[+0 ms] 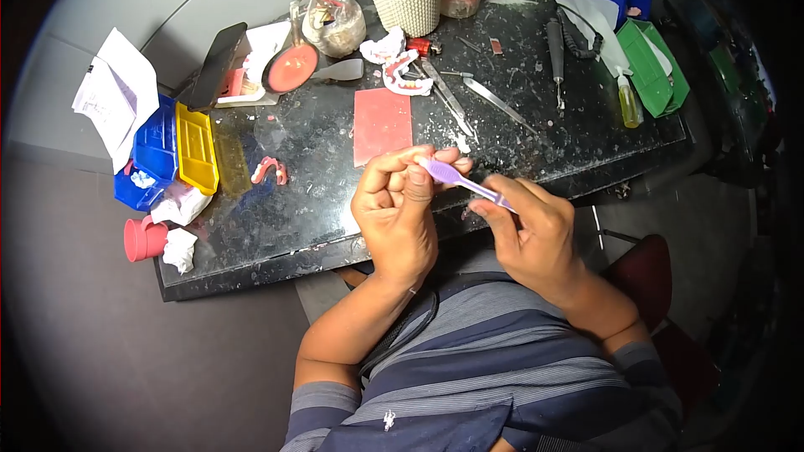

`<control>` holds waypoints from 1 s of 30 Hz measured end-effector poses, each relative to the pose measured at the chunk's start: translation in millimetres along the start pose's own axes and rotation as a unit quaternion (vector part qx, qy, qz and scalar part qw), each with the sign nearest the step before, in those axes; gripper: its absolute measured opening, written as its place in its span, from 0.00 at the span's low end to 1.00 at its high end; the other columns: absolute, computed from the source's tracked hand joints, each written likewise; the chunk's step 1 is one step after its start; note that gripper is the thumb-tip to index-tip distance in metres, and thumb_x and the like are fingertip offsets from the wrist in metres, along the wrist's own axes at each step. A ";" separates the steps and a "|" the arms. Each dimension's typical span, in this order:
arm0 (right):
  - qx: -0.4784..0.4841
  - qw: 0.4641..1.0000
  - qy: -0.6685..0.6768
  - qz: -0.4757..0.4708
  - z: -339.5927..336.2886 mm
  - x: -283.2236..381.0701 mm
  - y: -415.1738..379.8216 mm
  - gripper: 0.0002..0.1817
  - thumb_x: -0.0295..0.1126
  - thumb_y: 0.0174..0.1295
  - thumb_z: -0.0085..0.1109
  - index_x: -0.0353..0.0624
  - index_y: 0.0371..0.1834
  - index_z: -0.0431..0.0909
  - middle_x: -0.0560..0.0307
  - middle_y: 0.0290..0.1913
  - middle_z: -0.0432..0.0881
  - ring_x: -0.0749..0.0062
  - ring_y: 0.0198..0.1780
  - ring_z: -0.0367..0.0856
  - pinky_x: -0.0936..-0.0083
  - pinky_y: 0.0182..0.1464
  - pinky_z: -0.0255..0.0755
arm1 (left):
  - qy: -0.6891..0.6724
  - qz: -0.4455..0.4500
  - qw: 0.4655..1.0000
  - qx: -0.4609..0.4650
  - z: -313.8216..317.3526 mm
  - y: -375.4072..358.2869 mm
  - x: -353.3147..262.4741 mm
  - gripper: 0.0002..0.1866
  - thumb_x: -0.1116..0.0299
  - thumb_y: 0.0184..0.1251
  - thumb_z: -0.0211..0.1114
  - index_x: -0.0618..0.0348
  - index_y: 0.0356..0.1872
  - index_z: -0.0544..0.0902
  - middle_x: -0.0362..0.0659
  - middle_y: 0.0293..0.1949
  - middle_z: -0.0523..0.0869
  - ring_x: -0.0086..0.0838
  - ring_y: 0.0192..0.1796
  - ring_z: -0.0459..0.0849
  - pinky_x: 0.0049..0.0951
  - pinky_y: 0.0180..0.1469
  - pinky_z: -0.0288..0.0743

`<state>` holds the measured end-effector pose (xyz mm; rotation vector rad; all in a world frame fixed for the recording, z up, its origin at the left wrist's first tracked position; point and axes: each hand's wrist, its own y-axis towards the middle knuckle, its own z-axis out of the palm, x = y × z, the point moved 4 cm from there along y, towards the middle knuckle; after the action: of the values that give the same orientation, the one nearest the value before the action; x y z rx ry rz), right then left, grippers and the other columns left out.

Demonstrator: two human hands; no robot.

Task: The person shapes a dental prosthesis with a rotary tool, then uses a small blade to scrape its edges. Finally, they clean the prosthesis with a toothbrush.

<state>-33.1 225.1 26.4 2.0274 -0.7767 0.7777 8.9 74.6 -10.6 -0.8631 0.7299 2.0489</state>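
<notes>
My right hand (536, 230) grips the handle of a purple toothbrush (448, 173). The brush head points left and meets the fingertips of my left hand (398, 209). Those fingers are curled and pinched together around something small; a bit of pink shows at the tips, but the rest is hidden by the fingers and the brush. Both hands are raised above the front edge of the black bench (318, 201). Just behind my left hand lies a flat pink wax sheet (383, 121).
A pink denture piece (270, 171) lies at left, near yellow (196, 146) and blue bins. Behind the wax sheet are a toothed dental model (406, 75) and a metal tool (448, 96). A pink mug (145, 238) sits at the left corner; a handpiece (556, 54) lies at right.
</notes>
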 end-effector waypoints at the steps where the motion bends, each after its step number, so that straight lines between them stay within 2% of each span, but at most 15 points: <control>1: 0.024 1.000 -0.008 0.011 2.9 -0.3 1.3 0.11 0.30 0.64 0.66 0.32 0.41 0.79 0.46 0.25 0.78 0.56 0.22 0.79 0.66 0.24 0.69 | -0.014 0.005 1.000 -0.002 0.9 0.5 2.6 0.11 0.67 0.75 0.61 0.64 0.49 0.76 0.54 0.45 0.87 0.40 0.46 0.89 0.43 0.51 0.84; 4: 0.022 0.999 0.033 0.027 11.2 2.0 -1.3 0.10 0.30 0.64 0.66 0.33 0.37 0.80 0.47 0.23 0.76 0.64 0.18 0.73 0.67 0.22 0.64 | -0.034 0.013 0.999 -0.016 1.6 3.8 -0.7 0.13 0.66 0.75 0.61 0.63 0.51 0.75 0.53 0.44 0.87 0.40 0.45 0.89 0.40 0.50 0.84; 6: 0.123 0.973 0.131 0.145 19.9 -6.3 -8.4 0.11 0.32 0.65 0.66 0.34 0.32 0.80 0.49 0.19 0.74 0.71 0.16 0.67 0.71 0.21 0.61 | -0.051 0.029 0.998 -0.013 1.6 2.4 -1.8 0.13 0.67 0.74 0.61 0.63 0.52 0.74 0.53 0.44 0.87 0.40 0.44 0.89 0.40 0.50 0.84; 7: 0.121 0.967 0.142 0.173 21.8 -7.7 -8.3 0.13 0.34 0.66 0.66 0.35 0.29 0.80 0.50 0.16 0.71 0.75 0.16 0.63 0.73 0.21 0.59 | -0.056 0.021 0.998 -0.013 1.8 0.1 2.2 0.13 0.67 0.74 0.61 0.63 0.52 0.74 0.53 0.44 0.87 0.40 0.43 0.89 0.40 0.48 0.85; 12: 0.046 0.994 0.070 0.071 12.0 0.0 6.3 0.13 0.33 0.66 0.65 0.34 0.30 0.80 0.48 0.20 0.75 0.64 0.17 0.72 0.69 0.23 0.63 | -0.061 -0.019 0.998 -0.005 0.4 -4.3 9.7 0.12 0.68 0.75 0.61 0.65 0.51 0.75 0.56 0.44 0.87 0.43 0.42 0.90 0.41 0.48 0.86; 14: 0.059 0.992 0.062 0.090 4.1 -2.7 5.7 0.12 0.33 0.66 0.65 0.34 0.30 0.80 0.47 0.22 0.77 0.59 0.19 0.76 0.67 0.24 0.66 | 0.031 0.014 0.999 0.013 -4.2 2.8 3.3 0.12 0.70 0.74 0.61 0.67 0.50 0.74 0.57 0.44 0.87 0.42 0.42 0.90 0.41 0.48 0.86; 16: 0.073 0.991 0.071 0.088 -2.5 -3.9 11.8 0.12 0.34 0.66 0.65 0.35 0.31 0.81 0.47 0.21 0.77 0.60 0.19 0.75 0.68 0.24 0.66 | 0.051 0.009 0.998 0.029 -7.1 2.9 5.9 0.11 0.71 0.74 0.61 0.69 0.49 0.76 0.57 0.43 0.87 0.42 0.42 0.89 0.39 0.48 0.86; 18: 0.143 0.980 0.078 0.113 -3.5 -1.9 14.7 0.12 0.35 0.66 0.64 0.35 0.31 0.82 0.47 0.20 0.77 0.58 0.18 0.75 0.69 0.25 0.66 | 0.066 0.023 0.996 0.063 -5.4 1.0 6.9 0.10 0.75 0.73 0.62 0.72 0.48 0.79 0.55 0.42 0.88 0.34 0.43 0.89 0.30 0.46 0.85; 19: 0.154 0.977 0.098 0.109 -5.1 -4.5 15.2 0.14 0.36 0.67 0.64 0.35 0.30 0.83 0.50 0.17 0.74 0.68 0.17 0.70 0.72 0.23 0.63 | 0.091 0.020 0.994 0.063 -6.3 1.7 0.6 0.09 0.76 0.72 0.63 0.73 0.48 0.80 0.54 0.40 0.88 0.32 0.41 0.89 0.29 0.45 0.84; 20: 0.152 0.978 0.097 0.107 -11.8 -11.2 16.2 0.14 0.36 0.67 0.64 0.35 0.30 0.83 0.50 0.17 0.74 0.68 0.17 0.70 0.72 0.23 0.63 | 0.090 0.022 0.994 0.066 -7.3 2.9 -1.7 0.09 0.76 0.72 0.63 0.73 0.48 0.80 0.54 0.40 0.88 0.32 0.41 0.89 0.29 0.45 0.84; 22: 0.247 0.930 0.184 0.203 -14.5 -28.1 10.8 0.16 0.37 0.67 0.64 0.34 0.28 0.82 0.54 0.15 0.67 0.81 0.19 0.62 0.73 0.23 0.58 | 0.124 0.038 0.989 0.078 -8.9 3.2 -6.1 0.09 0.76 0.72 0.63 0.72 0.47 0.80 0.54 0.39 0.88 0.33 0.38 0.89 0.30 0.43 0.84; 23: 0.229 0.932 0.193 0.205 -13.4 -29.3 11.5 0.17 0.37 0.67 0.64 0.33 0.27 0.81 0.59 0.15 0.63 0.86 0.23 0.57 0.74 0.22 0.55 | 0.129 0.018 0.988 0.087 -6.3 2.6 -7.5 0.09 0.76 0.71 0.64 0.73 0.46 0.80 0.54 0.39 0.88 0.33 0.37 0.89 0.30 0.42 0.84; 26: 0.182 0.965 0.095 0.161 -7.7 -13.5 14.9 0.15 0.36 0.67 0.64 0.34 0.29 0.83 0.58 0.14 0.66 0.82 0.20 0.58 0.73 0.22 0.55 | 0.117 0.011 0.991 0.071 -5.8 0.7 -2.6 0.09 0.76 0.71 0.63 0.72 0.47 0.80 0.54 0.38 0.88 0.34 0.37 0.89 0.31 0.42 0.85; 27: 0.164 0.977 0.070 0.120 -8.3 -9.2 14.7 0.13 0.34 0.67 0.64 0.35 0.32 0.85 0.56 0.15 0.71 0.74 0.17 0.62 0.74 0.23 0.59 | 0.091 -0.003 0.992 0.083 -9.1 3.7 0.0 0.11 0.73 0.74 0.62 0.72 0.49 0.79 0.56 0.39 0.87 0.37 0.38 0.89 0.34 0.43 0.85; 30: 0.133 0.984 0.082 0.088 -18.7 -10.9 8.7 0.10 0.32 0.66 0.65 0.35 0.33 0.85 0.54 0.17 0.75 0.66 0.17 0.69 0.74 0.25 0.64 | 0.045 0.012 0.998 0.039 -14.4 7.7 -5.7 0.12 0.76 0.75 0.58 0.73 0.53 0.77 0.57 0.41 0.87 0.39 0.41 0.90 0.36 0.47 0.85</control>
<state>-51.0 239.3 31.2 2.1126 -0.7979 1.1892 9.8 57.5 -13.3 -0.9096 0.8673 1.9997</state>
